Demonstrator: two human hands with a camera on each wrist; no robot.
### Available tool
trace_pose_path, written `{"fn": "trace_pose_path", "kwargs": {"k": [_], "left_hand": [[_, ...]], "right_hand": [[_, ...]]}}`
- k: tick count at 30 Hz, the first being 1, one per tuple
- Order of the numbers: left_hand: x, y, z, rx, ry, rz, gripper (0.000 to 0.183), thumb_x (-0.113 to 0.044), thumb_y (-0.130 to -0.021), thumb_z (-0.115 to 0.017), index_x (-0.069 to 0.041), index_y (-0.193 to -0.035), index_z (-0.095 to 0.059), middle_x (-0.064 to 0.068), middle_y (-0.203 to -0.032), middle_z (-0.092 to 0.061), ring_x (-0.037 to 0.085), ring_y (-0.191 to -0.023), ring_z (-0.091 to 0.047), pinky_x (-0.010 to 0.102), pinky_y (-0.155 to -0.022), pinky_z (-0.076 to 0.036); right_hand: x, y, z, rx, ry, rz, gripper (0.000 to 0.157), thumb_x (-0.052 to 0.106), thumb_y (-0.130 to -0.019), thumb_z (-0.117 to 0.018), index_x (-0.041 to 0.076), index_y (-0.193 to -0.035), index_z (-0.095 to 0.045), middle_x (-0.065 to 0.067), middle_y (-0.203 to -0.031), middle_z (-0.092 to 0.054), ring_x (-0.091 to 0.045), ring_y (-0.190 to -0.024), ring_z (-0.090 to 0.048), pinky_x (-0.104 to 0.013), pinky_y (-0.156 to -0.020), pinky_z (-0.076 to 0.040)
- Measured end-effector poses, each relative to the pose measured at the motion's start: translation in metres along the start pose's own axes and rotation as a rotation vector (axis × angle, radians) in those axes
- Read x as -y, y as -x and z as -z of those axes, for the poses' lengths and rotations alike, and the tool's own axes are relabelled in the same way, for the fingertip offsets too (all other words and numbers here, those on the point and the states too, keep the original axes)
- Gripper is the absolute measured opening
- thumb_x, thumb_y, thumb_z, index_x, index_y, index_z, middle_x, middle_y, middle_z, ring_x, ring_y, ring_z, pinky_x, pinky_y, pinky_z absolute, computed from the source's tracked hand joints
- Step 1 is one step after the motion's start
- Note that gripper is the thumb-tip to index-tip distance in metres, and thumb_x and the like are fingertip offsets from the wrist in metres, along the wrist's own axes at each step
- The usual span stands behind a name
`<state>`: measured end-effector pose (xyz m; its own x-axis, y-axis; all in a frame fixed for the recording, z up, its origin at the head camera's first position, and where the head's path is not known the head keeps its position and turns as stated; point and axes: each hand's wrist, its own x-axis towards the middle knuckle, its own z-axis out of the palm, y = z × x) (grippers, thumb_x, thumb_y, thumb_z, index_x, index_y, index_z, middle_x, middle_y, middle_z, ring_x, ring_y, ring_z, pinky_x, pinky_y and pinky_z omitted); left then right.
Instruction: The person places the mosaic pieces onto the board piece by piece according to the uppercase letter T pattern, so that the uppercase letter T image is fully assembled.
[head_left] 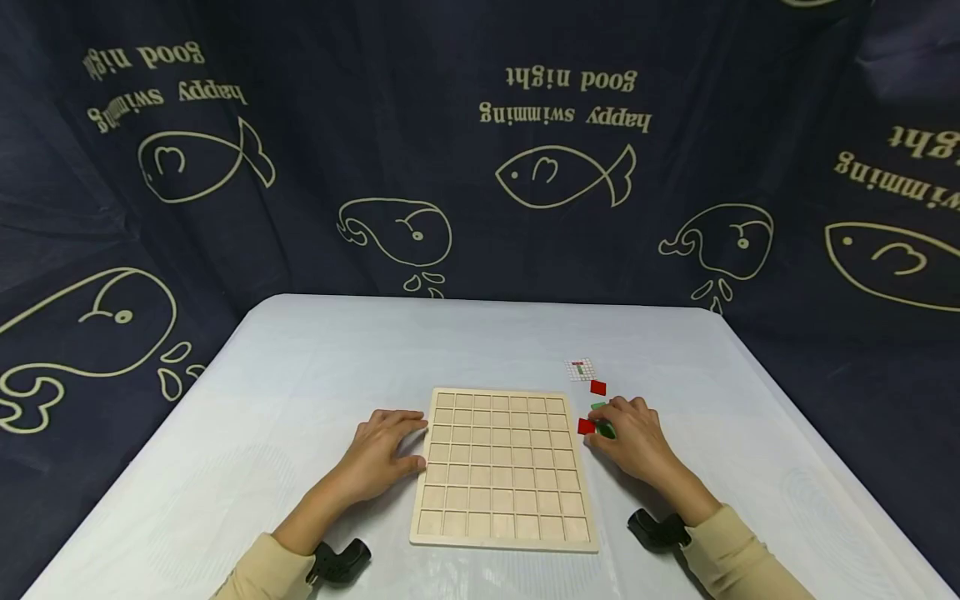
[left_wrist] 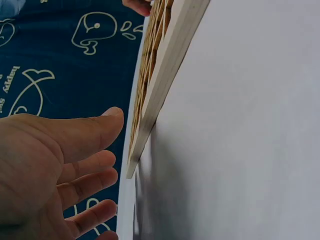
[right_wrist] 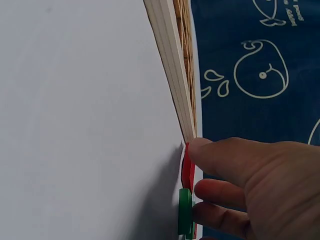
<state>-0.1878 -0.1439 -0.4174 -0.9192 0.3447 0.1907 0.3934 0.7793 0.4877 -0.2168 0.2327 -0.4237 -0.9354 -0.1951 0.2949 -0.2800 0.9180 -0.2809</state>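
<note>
In the head view my left hand [head_left: 382,454] rests beside the left edge of a wooden grid board [head_left: 504,547], fingers spread and holding nothing. The left wrist view shows its thumb and fingers apart from the board's side. At the board's right edge, my right hand [head_left: 632,435] pinches a red square tile [head_left: 586,427] between thumb and forefinger. A green piece [right_wrist: 185,211] sits under the other fingers of that hand, just behind the red tile. How many green pieces lie there is partly hidden by the hand.
Beyond my right hand lie another red tile [head_left: 597,387] and a small printed pattern card [head_left: 580,370] with a red and green T-like figure. The white-covered table [head_left: 322,350] extends on all sides. A dark curtain [head_left: 465,250] with fish drawings hangs behind it.
</note>
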Motion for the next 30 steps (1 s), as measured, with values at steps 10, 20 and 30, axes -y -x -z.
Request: {"fn": "trace_pose_path", "kwargs": {"k": [10, 20, 30], "left_hand": [[0.004, 0.001, -0.002, 0.029, 0.041, -0.027, 0.054, -0.025, -0.078, -0.075, -0.009, -0.127, -0.059, 0.005, -0.139, -0.051, 0.027, -0.127, -0.039, 0.048, -0.096, -0.029], [0.009, 0.001, -0.003, 0.033, 0.05, -0.066, 0.052, -0.023, -0.079, -0.074, -0.01, -0.126, -0.059, 0.006, -0.14, -0.051, 0.028, -0.126, -0.039, 0.049, -0.094, -0.028], [0.011, 0.001, -0.003, 0.051, 0.07, -0.08, 0.052, -0.021, -0.078, -0.075, -0.01, -0.126, -0.059, 0.006, -0.141, -0.05, 0.028, -0.126, -0.039, 0.051, -0.095, -0.027]], "right_hand": [[-0.001, 0.0, -0.003, 0.018, 0.005, -0.006, 0.028, 0.023, -0.075, -0.076, 0.008, -0.099, -0.071, -0.009, -0.099, -0.062, -0.029, -0.091, -0.048, -0.044, -0.077, -0.033], [-0.004, 0.0, -0.005, 0.015, 0.012, -0.005, 0.027, 0.023, -0.075, -0.077, 0.009, -0.098, -0.071, -0.012, -0.103, -0.063, -0.031, -0.093, -0.049, -0.045, -0.077, -0.034], [-0.004, 0.0, -0.005, 0.007, 0.01, -0.027, 0.024, 0.021, -0.075, -0.077, 0.01, -0.095, -0.072, -0.011, -0.1, -0.064, -0.029, -0.091, -0.048, -0.043, -0.076, -0.034]]}}
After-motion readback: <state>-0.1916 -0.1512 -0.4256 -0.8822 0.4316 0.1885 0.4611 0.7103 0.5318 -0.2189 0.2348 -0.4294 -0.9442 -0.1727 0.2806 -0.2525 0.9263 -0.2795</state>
